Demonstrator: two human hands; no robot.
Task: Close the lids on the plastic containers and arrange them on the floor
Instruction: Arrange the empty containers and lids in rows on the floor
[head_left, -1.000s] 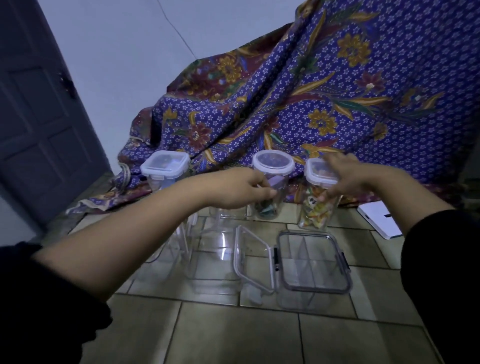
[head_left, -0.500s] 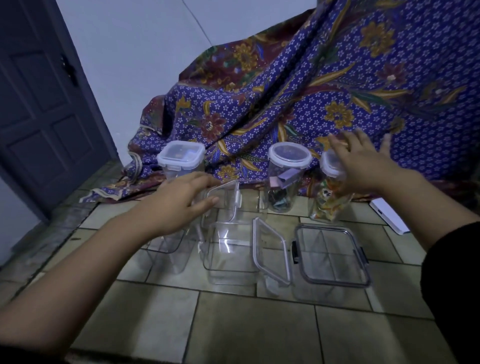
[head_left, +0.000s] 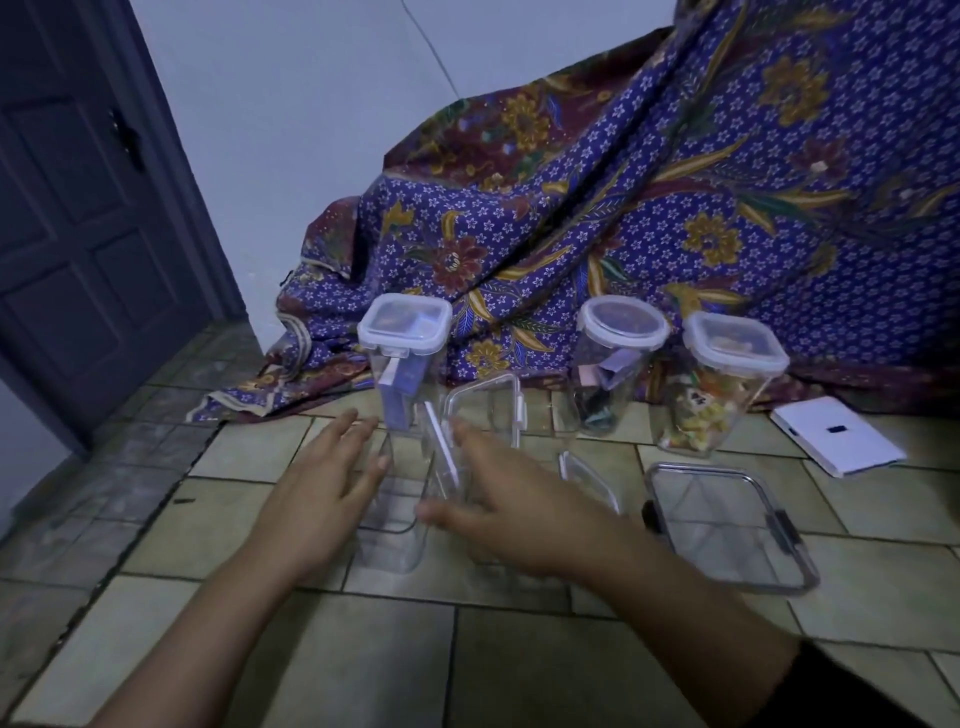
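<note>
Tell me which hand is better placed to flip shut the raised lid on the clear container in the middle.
Probably the right hand: its fingers reach up beside the raised lid of the open container. The left hand lies open further left, beside the empty lidless container.

One head-worn camera looks forward and down, close over the tiled floor (head_left: 322, 649).

Tiled floor (head_left: 322, 670), beige w/ dark grout. On it, back row by the batik cloth (head_left: 649, 249): square-lid jar (head_left: 405, 358) left, round-lid jar (head_left: 613, 364), third lidded jar (head_left: 722, 389) w/ colourful bits. Nearer: open clear containers (head_left: 400, 525), lids up, & flat container w/ dark-rimmed lid (head_left: 727, 525). White flat item (head_left: 836, 441) far right
</note>
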